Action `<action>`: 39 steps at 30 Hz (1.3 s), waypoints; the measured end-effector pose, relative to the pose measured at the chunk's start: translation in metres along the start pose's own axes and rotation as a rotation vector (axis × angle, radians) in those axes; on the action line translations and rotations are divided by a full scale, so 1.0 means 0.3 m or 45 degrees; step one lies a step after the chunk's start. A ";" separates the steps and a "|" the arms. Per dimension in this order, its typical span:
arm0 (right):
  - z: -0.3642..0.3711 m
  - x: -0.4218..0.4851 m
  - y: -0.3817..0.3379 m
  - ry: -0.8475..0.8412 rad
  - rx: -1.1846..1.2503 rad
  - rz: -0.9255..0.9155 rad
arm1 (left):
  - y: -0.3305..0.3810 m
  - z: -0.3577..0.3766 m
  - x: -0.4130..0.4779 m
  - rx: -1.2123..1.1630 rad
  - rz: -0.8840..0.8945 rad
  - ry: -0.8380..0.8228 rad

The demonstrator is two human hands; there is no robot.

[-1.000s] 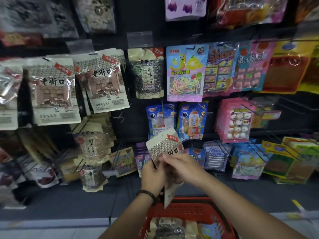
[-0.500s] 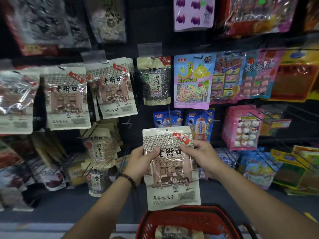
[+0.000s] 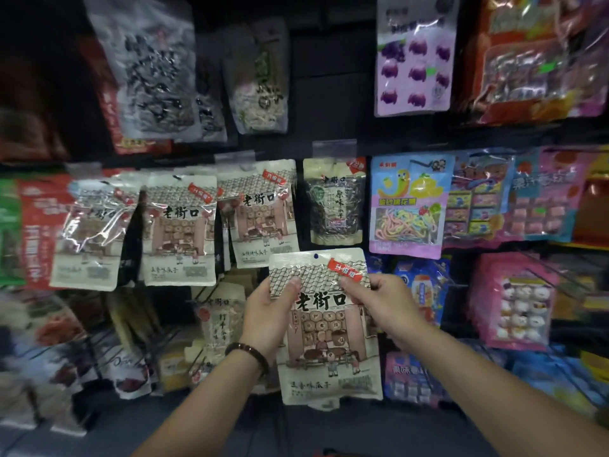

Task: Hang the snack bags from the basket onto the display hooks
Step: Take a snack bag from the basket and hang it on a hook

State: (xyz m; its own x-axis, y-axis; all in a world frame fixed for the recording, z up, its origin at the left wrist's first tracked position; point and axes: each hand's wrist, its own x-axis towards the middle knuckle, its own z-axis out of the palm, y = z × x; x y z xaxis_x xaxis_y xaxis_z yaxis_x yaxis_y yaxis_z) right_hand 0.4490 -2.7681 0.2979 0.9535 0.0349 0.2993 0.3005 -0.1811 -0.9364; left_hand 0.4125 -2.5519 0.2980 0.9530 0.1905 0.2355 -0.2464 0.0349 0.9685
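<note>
I hold a cream snack bag [image 3: 324, 328] upright in front of the display wall, its small hang hole at the top middle. My left hand [image 3: 268, 319] grips its upper left edge, thumb across the printed roof pattern. My right hand [image 3: 384, 303] pinches the upper right corner under the red label. Matching cream bags [image 3: 179, 230] hang on hooks up and to the left, and another matching bag [image 3: 260, 214] hangs just above the held one. The basket is out of sight below the frame.
A dark seed bag [image 3: 336, 202] and a pastel candy bag [image 3: 408, 206] hang directly above right. Pink packs [image 3: 512, 301] sit on long hooks to the right. More packets crowd the lower left and the upper rows.
The bag, first edge-on over the basket, has been turned to face me and lifted higher toward the rows of hooks. The view tilted upward, so the red basket dropped out of sight.
</note>
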 end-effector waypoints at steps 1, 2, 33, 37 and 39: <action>0.019 0.031 -0.023 0.001 0.005 -0.024 | 0.023 -0.018 0.024 -0.002 0.009 0.022; 0.041 0.059 -0.052 -0.006 0.010 -0.052 | 0.049 -0.034 0.049 -0.006 0.018 0.039; 0.464 0.634 -0.429 0.167 -0.156 -0.182 | 0.340 -0.356 0.695 0.095 0.048 0.315; 0.477 0.633 -0.430 0.212 -0.128 -0.147 | 0.346 -0.362 0.703 0.235 0.134 0.350; 0.486 0.625 -0.420 0.228 -0.135 -0.135 | 0.352 -0.362 0.696 0.301 0.137 0.340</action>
State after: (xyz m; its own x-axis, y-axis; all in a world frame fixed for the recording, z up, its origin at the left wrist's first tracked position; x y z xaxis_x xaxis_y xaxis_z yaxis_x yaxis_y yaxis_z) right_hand 0.5930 -2.5955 0.4453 0.8949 -0.1143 0.4315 0.3858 -0.2880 -0.8765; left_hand 0.5664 -2.4018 0.4409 0.8367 0.4313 0.3377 -0.2651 -0.2205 0.9386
